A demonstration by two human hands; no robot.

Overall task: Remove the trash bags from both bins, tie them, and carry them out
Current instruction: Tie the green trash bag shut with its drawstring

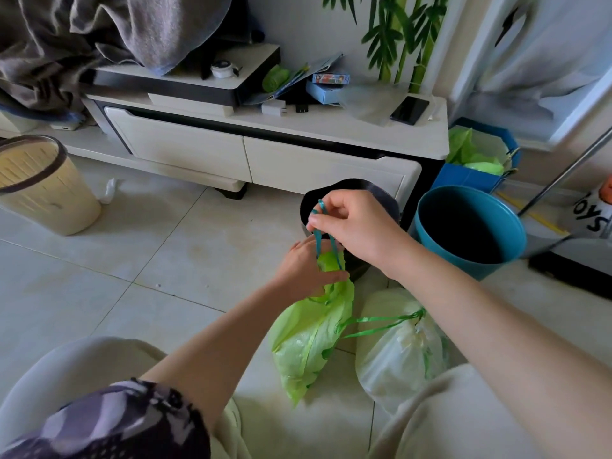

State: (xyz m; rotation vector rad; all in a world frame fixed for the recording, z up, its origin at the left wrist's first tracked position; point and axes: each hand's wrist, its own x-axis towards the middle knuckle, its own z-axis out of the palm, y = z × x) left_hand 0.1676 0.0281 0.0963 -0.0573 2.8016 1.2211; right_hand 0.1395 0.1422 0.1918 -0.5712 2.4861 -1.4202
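Second bag: the pale bag [400,352] lies on the floor [132,260] at 5 o'clock, its green drawstring [381,323] already pulled through, touching the one I am working on.
Bag in hand: the bright green bag [311,336] hangs just below centre, neck gathered, body sagging to the tiles.
Left hand: my left hand [304,266] grips the bunched neck, fingers curled round the plastic.
Right hand: my right hand [357,226], directly above, pinches the teal drawstring loop [323,226] between thumb and forefinger, the cord taut.
How to do it well, as I judge it: keep the neck clamped low, draw the loop straight up until the mouth closes, then knot close to the plastic so nothing slips.
Bins: the blue bin [470,226] at 2 o'clock and the cream bin [39,187] at 10 o'clock both stand without liners.
Behind: a dark round object [351,190] sits behind my hands; I cannot tell what it is.
Far: a white cabinet [258,154] runs along the wall at 12 o'clock.
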